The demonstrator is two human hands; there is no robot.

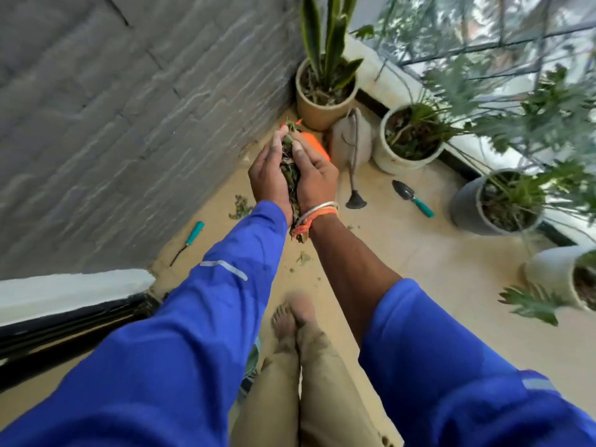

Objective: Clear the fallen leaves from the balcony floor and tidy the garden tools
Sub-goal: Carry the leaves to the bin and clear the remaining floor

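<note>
You are cupping a clump of leaves [288,171] between both hands, just to the left of the watering can [350,141] and above the floor [419,253]. Your left hand [267,177] is curling round one side of the clump and your right hand [317,175] is pressing in on the other, so each is grasping the leaves and neither is free. An orange object [314,146] is showing just behind your fingers, between the hands and the watering can. I cannot tell what it is, though it may be where the load is going.

Judging by this, you are partway through the leaf clearing. A small leaf pile [240,209] is lying on the floor well to the left of the watering can, near the wall, and loose scraps [303,258] are lying nearer to you than the can, below your wrists. Those are waiting to be gathered.

The tool tidying does not look begun. The trowel [412,198] is lying on the floor just to the right of the watering can's spout end. A teal-handled tool [191,237] is lying far to the can's left by the wall, well apart from the trowel.
</note>
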